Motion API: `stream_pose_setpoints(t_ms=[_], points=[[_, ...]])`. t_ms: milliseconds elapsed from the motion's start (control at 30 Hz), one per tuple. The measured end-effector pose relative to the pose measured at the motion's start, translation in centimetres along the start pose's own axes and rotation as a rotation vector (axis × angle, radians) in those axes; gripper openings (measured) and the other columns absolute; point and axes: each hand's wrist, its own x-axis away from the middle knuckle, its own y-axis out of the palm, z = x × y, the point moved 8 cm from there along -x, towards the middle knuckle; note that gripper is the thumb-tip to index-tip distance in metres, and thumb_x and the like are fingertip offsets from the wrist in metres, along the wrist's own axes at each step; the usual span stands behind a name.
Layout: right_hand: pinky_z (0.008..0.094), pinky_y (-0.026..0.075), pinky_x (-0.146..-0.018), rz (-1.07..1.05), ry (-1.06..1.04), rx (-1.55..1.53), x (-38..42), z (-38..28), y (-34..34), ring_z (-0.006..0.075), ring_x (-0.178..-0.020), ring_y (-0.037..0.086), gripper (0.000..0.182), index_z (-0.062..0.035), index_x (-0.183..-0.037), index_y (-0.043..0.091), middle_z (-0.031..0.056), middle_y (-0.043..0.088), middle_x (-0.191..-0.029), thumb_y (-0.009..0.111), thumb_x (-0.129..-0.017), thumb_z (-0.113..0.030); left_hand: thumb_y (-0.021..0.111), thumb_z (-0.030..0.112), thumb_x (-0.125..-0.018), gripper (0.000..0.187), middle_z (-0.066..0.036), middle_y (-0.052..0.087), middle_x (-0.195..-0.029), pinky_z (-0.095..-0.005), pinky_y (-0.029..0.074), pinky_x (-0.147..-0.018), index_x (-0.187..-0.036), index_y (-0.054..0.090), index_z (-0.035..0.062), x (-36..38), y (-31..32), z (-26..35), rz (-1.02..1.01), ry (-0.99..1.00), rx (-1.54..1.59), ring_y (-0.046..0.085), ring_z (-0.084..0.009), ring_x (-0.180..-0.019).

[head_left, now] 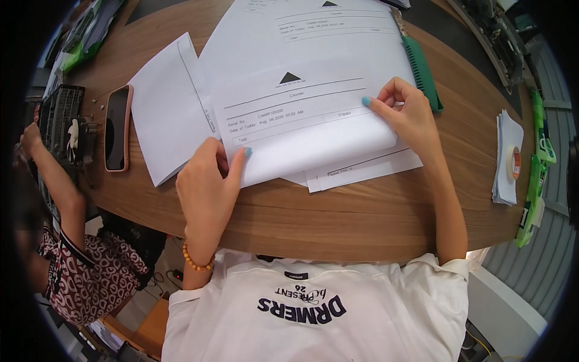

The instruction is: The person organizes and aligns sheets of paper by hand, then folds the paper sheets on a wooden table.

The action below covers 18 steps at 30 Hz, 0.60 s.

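Observation:
A printed paper sheet point(295, 114) headed "Counter" is pinched at both sides, its lower part curled or folded up in a white band. My left hand point(211, 184) grips its lower left edge, thumb on top. On the right, my right hand point(407, 114) pinches the sheet's edge between thumb and bent fingers. Beneath and beyond it lie more printed sheets point(338, 51), one of them poking out below on the right. A folded paper point(169, 108) rests to the left. The fingers under the sheet are partly hidden.
A phone point(118, 127) lies left on the wooden table point(338, 223), near a black keyboard point(60, 114). A green ridged handle point(421, 72) sits beyond my right hand. Far right is a tape roll point(513, 163) on papers. Another person's arm point(63, 181) reaches in at left.

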Motion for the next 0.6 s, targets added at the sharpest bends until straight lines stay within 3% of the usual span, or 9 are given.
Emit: stream_pose_setpoints(t_ms=[33,100,133,200,233,300,367,467,600], points=[[0.0232,0.042,-0.049,0.005,-0.019,0.026,0.0,-0.2,-0.1,0.0105,-0.055,0.053,0.019,-0.0007,-0.072,0.055,0.006,0.056,-0.061,0.066,-0.074,-0.015,0.066,0.024,-0.076,0.027,-0.01,0.058,-0.069,-0.0331,0.04,-0.049,-0.068,0.05,0.0033,0.2,0.1,0.2,-0.001,-0.001,-0.001,0.054,-0.0231,-0.054],[0.0233,0.041,-0.048,0.007,-0.037,0.05,0.1,-1.0,-0.4,0.0106,-0.054,0.053,0.019,-0.0009,-0.07,0.055,0.0062,0.056,-0.06,0.067,-0.074,-0.016,0.063,0.012,-0.077,0.018,-0.013,0.057,-0.092,-0.0309,0.042,-0.061,-0.089,0.054,0.0025,1.2,-1.9,2.0,0.288,0.152,-0.089,0.053,-0.0203,-0.07],[0.0238,0.041,-0.048,-0.037,0.057,0.082,0.2,-1.0,-0.6,0.0111,-0.053,0.052,0.021,-0.0005,-0.069,0.054,0.0065,0.055,-0.058,0.067,-0.074,-0.016,0.063,0.012,-0.077,0.018,-0.013,0.057,-0.092,-0.0309,0.042,-0.061,-0.089,0.054,0.0025,0.9,-1.7,1.9,0.288,0.151,-0.092,0.053,-0.0203,-0.07],[0.0243,0.041,-0.047,-0.088,0.149,0.113,0.3,-0.5,-0.3,0.0115,-0.052,0.051,0.023,-0.0002,-0.067,0.053,0.0068,0.054,-0.057,0.068,-0.074,-0.017,0.056,0.003,-0.077,0.041,-0.014,0.045,-0.123,-0.0359,0.043,-0.084,-0.117,0.049,0.011,1.8,-0.2,5.6,0.214,0.694,-0.147,0.051,-0.0255,-0.102],[0.025,0.04,-0.047,-0.057,0.071,0.142,0.1,-0.7,-0.4,0.0119,-0.051,0.05,0.025,0.0003,-0.066,0.053,0.0072,0.053,-0.056,0.068,-0.074,-0.018,0.056,0.003,-0.077,0.041,-0.014,0.045,-0.123,-0.0359,0.043,-0.084,-0.117,0.049,0.011,1.7,-0.1,5.9,0.214,0.691,-0.149,0.051,-0.0255,-0.102],[0.0258,0.04,-0.047,-0.025,-0.006,0.17,-0.1,-0.4,-0.3,0.0123,-0.05,0.049,0.027,0.0008,-0.065,0.052,0.0075,0.053,-0.055,0.069,-0.074,-0.019,0.048,0.002,-0.079,0.057,-0.009,0.038,-0.134,-0.0412,0.035,-0.099,-0.131,0.039,0.0226,2.6,3.0,7.4,-0.063,0.866,-0.396,0.042,-0.0246,-0.119],[0.022,0.033,-0.04,0.031,-0.158,0.137,-0.1,-0.8,-0.5,0.0069,-0.044,0.042,0.03,-0.0026,-0.061,0.049,0.0009,0.049,-0.053,0.07,-0.075,-0.019,0.049,0.006,-0.079,0.06,-0.006,0.038,-0.135,-0.0418,0.033,-0.1,-0.133,0.035,0.0258,2.6,4.0,7.0,-0.093,0.882,-0.433,0.04,-0.0235,-0.121],[0.0221,0.032,-0.039,0.042,-0.164,0.146,-0.1,-0.7,-0.6,0.0069,-0.044,0.042,0.029,-0.0023,-0.062,0.05,0.0009,0.049,-0.053,0.07,-0.075,-0.019,0.047,0.01,-0.08,0.06,-0.004,0.035,-0.137,-0.0428,0.032,-0.101,-0.135,0.032,0.0289,2.7,4.5,7.1,-0.128,0.902,-0.495,0.038,-0.023,-0.123],[0.0258,0.039,-0.046,0.0,-0.066,0.142,0.1,-1.0,-0.8,0.0123,-0.049,0.049,0.028,0.0012,-0.066,0.053,0.0076,0.054,-0.055,0.068,-0.075,-0.02,0.046,0.009,-0.081,0.058,-0.005,0.032,-0.14,-0.0436,0.032,-0.102,-0.134,0.033,0.0282,2.9,4.7,7.2,-0.123,0.911,-0.523,0.038,-0.0238,-0.124]])
